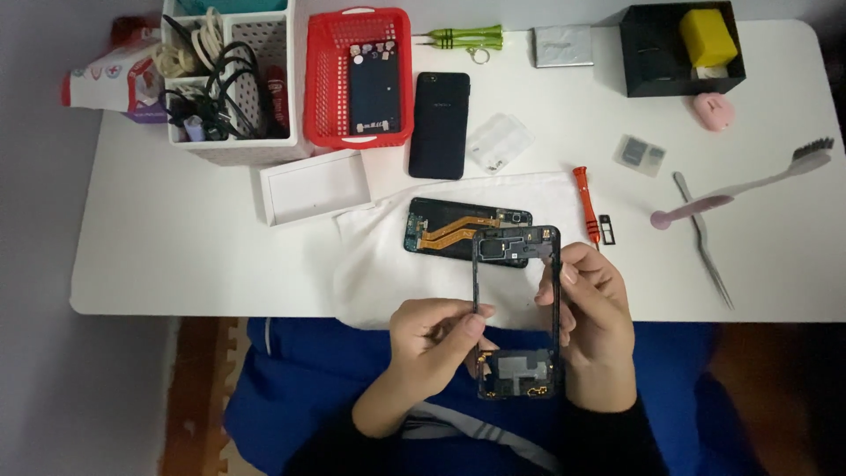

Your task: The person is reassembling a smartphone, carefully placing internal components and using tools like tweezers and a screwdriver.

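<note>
Left hand (438, 339) and right hand (592, 304) raised close together, fingers apparently pinching.

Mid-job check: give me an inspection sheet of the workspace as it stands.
Surface: white table, white cloth at its front edge.
Job's things: black phone frame held upright over the lap; opened phone body lies on the cloth.
Clutter: red basket, black phone, orange screwdriver, tweezers, pink brush, black box.
Grippers: left hand pinches the frame's left rail; right hand grips the right rail.
Cables: tangled in the white organiser.
Surroundings: blue garment on lap.
</note>
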